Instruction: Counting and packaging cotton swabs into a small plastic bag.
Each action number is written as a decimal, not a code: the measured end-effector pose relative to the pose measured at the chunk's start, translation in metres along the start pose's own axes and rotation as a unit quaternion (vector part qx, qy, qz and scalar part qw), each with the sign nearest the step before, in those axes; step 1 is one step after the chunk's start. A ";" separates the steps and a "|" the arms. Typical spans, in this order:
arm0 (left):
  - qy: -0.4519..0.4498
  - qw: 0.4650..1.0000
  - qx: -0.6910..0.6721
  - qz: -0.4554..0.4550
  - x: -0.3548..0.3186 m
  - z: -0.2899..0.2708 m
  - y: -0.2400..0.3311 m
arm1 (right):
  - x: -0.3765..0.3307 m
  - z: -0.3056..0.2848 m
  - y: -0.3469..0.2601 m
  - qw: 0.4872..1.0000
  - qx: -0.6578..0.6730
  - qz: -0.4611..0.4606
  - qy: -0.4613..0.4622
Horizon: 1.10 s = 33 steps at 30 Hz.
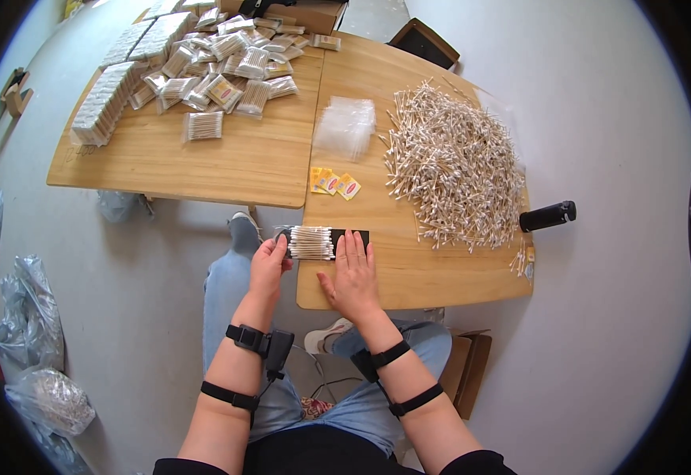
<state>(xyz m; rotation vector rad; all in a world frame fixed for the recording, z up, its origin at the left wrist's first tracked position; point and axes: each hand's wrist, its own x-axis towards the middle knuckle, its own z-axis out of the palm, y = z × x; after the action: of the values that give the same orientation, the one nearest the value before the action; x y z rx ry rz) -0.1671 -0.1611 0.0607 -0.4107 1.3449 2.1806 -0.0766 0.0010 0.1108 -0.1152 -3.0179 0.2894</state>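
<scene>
A row of cotton swabs [311,243] lies side by side on a flat black strip [364,237] at the table's near edge. My left hand [268,265] pinches what looks like a clear plastic bag [283,231] at the left end of the row. My right hand [352,273] rests flat on the strip's right part, fingers stretched out beside the swabs, thumb apart. A large heap of loose cotton swabs [452,162] spreads over the right of the table. Beyond my hands lie a few yellow-and-white cards [335,184] and a stack of clear bags [345,128].
Many filled swab packets [230,67] are piled on the left tabletop [203,170], next to neat packet stacks [106,103]. A black cylinder [548,217] lies at the right edge. Plastic sacks [32,317] sit on the floor at left; a cardboard box [470,372] stands under the table.
</scene>
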 end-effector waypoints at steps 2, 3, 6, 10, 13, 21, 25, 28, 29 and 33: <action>-0.013 1.000 0.019 0.000 -0.002 -0.002 0.000 | -0.005 -0.001 -0.003 1.000 -0.007 -0.004 0.000; -0.016 1.000 0.025 -0.001 -0.002 -0.004 -0.001 | -0.007 -0.002 -0.005 1.000 -0.010 -0.003 -0.005; -0.023 0.999 0.039 0.004 -0.001 -0.003 -0.002 | -0.008 -0.005 -0.008 1.000 -0.018 -0.003 -0.015; -0.033 0.998 0.037 0.026 0.001 0.002 -0.003 | -0.007 -0.007 -0.013 1.000 -0.019 -0.007 -0.018; -0.021 0.999 0.045 0.021 0.000 0.006 -0.001 | -0.010 -0.005 -0.014 0.999 -0.027 -0.011 -0.030; 0.001 1.000 -0.019 0.009 0.002 0.003 -0.003 | -0.009 -0.005 -0.015 1.000 -0.001 0.004 -0.002; -0.011 1.000 -0.005 0.002 0.001 0.005 0.001 | -0.009 -0.004 -0.013 1.000 -0.004 0.001 -0.003; -0.020 1.000 -0.012 -0.010 0.003 0.003 0.002 | -0.009 -0.003 -0.015 1.000 -0.010 0.002 -0.004; -0.020 1.000 -0.013 -0.010 0.003 0.004 0.004 | -0.009 -0.003 -0.015 1.000 -0.010 0.002 -0.005; -0.011 1.000 0.027 -0.001 0.004 0.006 0.006 | -0.008 -0.005 -0.016 1.000 -0.016 0.004 -0.008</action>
<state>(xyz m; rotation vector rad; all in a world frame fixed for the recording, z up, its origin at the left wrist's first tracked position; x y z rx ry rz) -0.1734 -0.1568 0.0660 -0.3666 1.3874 2.1354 -0.0688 -0.0147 0.1179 -0.1290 -3.0386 0.2454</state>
